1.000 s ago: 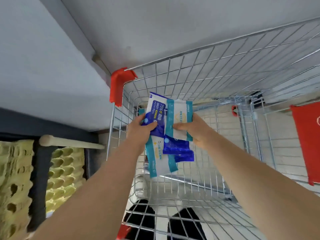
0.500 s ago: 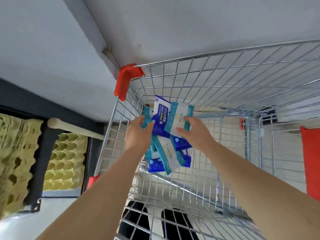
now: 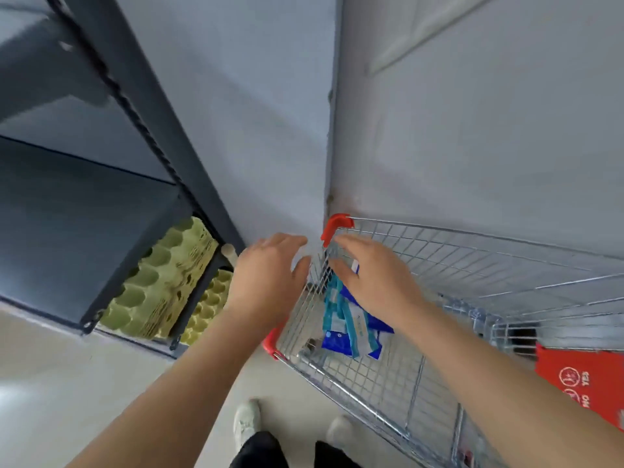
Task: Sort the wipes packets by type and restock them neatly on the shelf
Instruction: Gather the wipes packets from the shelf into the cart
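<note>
The left hand (image 3: 266, 282) has let go and now hangs spread and empty outside the cart (image 3: 472, 265); the right hand (image 3: 374, 282) alone grips the wipes packets (image 3: 351, 332) inside it, near its left wall, so sorting is unfinished.

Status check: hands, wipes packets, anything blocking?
Left hand open, empty, outside the cart's left wall. Right hand over the wipes packets in the cart; grip unclear. Shelf unstocked; nothing blocking.
</note>
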Motion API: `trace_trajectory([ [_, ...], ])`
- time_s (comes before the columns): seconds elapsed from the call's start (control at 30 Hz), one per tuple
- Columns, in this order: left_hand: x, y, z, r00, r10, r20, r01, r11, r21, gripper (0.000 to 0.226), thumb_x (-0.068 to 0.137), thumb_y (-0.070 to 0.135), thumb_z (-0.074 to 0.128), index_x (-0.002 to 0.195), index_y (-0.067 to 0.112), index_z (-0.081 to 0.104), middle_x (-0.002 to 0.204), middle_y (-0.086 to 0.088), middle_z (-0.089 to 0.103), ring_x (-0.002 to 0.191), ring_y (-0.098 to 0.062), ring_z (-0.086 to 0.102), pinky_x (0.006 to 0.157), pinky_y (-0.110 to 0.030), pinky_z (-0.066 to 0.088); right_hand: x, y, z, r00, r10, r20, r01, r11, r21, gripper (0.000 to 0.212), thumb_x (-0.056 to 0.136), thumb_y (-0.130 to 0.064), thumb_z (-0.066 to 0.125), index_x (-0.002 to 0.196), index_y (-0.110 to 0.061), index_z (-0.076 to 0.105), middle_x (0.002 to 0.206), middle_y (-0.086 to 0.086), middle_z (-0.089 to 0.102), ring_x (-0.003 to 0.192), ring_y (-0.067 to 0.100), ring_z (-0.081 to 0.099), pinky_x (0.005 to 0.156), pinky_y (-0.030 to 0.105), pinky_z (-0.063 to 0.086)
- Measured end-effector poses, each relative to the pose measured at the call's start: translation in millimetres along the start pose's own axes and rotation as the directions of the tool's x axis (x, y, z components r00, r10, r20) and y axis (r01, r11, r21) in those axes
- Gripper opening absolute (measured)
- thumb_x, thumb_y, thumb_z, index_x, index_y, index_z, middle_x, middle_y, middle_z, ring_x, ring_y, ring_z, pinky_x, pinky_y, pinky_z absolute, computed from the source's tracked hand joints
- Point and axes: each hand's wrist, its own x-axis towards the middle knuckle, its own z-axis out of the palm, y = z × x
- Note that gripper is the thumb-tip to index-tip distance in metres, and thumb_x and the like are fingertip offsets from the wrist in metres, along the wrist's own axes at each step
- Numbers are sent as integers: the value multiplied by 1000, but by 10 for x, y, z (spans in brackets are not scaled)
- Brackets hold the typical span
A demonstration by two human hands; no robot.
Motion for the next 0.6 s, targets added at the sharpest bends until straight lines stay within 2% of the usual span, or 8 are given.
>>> trace_trajectory([
  [0.17, -445, -180, -962, 988, -24, -155, 33, 998, 55, 36, 95, 37, 48, 125, 23, 61, 121, 4, 64, 109, -22, 59, 92, -36, 45, -98, -953, -365, 974, -221, -53, 215, 971, -102, 47, 95, -36, 53, 137, -15, 50, 139, -2, 52, 126, 14, 48, 103, 22, 33],
  [0.3, -831, -516, -1637, 954, -62, -294, 77, 996, 41, 33, 95, 35, 53, 126, 26, 61, 123, 7, 63, 110, -20, 58, 93, -33, 42, -145, -1730, -434, 931, -353, -90, 341, 931, -129, 48, 95, -35, 53, 139, -16, 48, 141, -2, 51, 130, 13, 45, 103, 17, 27],
  [0.47, -1260, -1181, -2422, 910, -96, -403, 131, 990, 60, 36, 95, 39, 51, 127, 25, 60, 124, 8, 63, 113, -19, 57, 95, -33, 42, -143, -2815, -251, 875, -463, -138, 447, 885, -133, 48, 96, -36, 52, 140, -19, 47, 142, -5, 49, 132, 11, 43, 101, 14, 23],
  [0.6, -1551, -1791, -3030, 890, -107, -444, 158, 984, 80, 34, 95, 39, 52, 126, 26, 60, 121, 7, 64, 111, -19, 58, 93, -33, 43, -128, -3685, 25, 852, -496, -168, 482, 868, -120, 47, 96, -36, 51, 140, -21, 46, 143, -8, 48, 132, 8, 41, 100, 12, 22],
])
